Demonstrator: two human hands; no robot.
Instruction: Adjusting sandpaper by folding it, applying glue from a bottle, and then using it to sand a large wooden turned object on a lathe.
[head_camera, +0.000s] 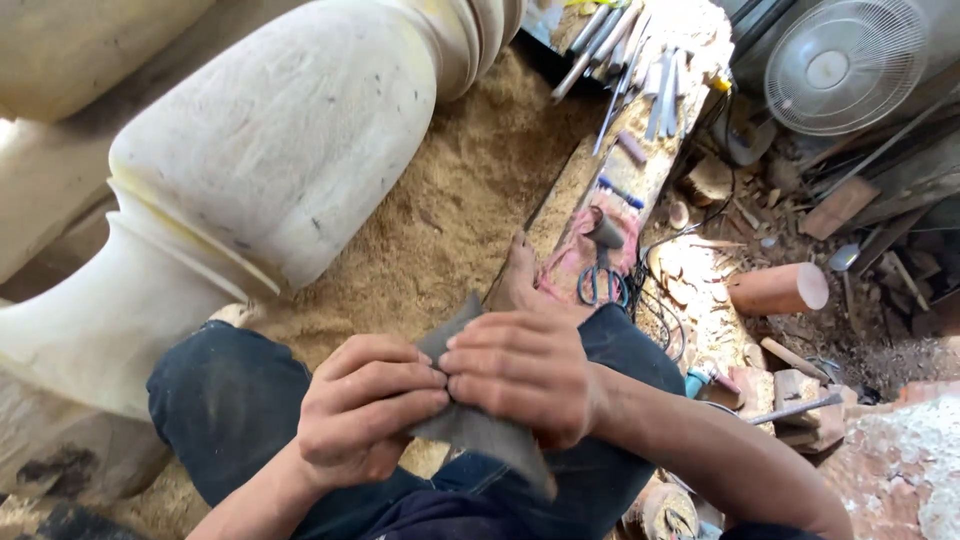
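Both my hands pinch the grey sandpaper sheet (470, 420) over my lap — left hand (365, 410) and right hand (525, 375) pressed fingertip to fingertip. Too hard a crease might tear it, or it could slip into the sawdust (440, 210) beside the pale turned post (260, 170).

Dark grey sheet of sandpaper (478, 425), creased and bent, upright over the lap.

Large pale turned wooden column (270, 140), sawdust (450, 220), chisels (630, 50), scissors (600, 280), white fan (845, 65)
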